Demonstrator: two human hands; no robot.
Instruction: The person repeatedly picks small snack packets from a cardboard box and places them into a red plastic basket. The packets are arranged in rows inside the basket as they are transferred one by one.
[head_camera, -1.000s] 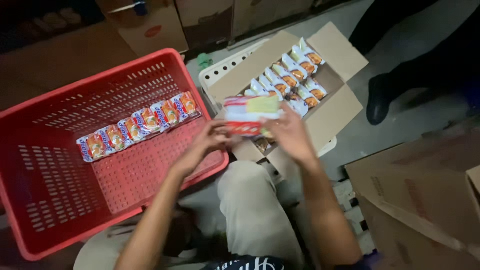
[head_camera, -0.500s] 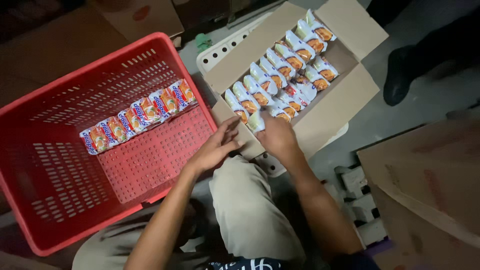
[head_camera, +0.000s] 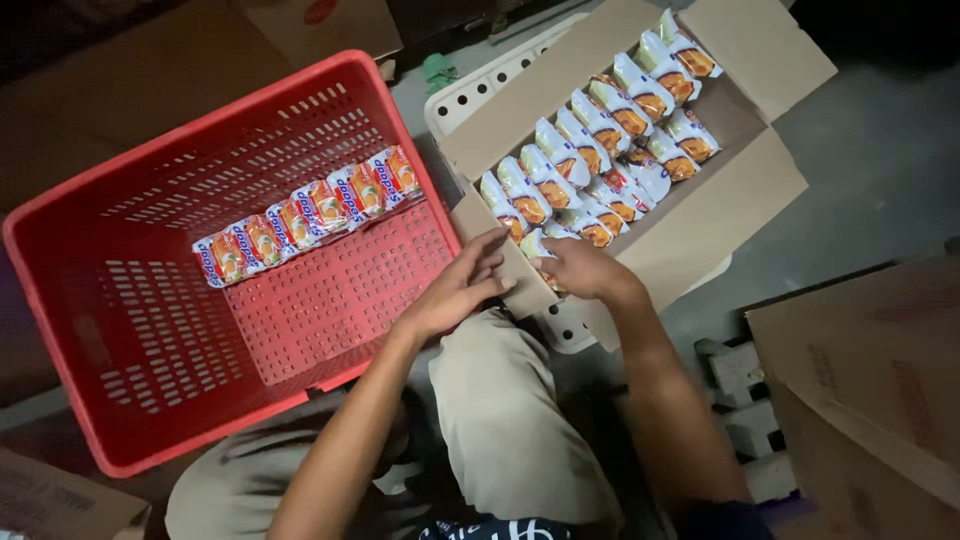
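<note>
Step in hand, as judged: drawing snack packets (head_camera: 590, 150) out of the open cardboard box (head_camera: 760, 190), upper right of frame. Right hand (head_camera: 580, 268) fingers curled onto a packet at the box's near end; left hand (head_camera: 462, 288) fingers extended, resting on the box's near flap. Next move likely needs a firm pinch. One row of packets (head_camera: 310, 212) lies in the red crate (head_camera: 120, 380), left. Dim floor, other cartons around

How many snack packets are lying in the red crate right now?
6 packets, in one overlapping row along the far side of the red crate, running from lower left to upper right. None looks hidden.
</note>
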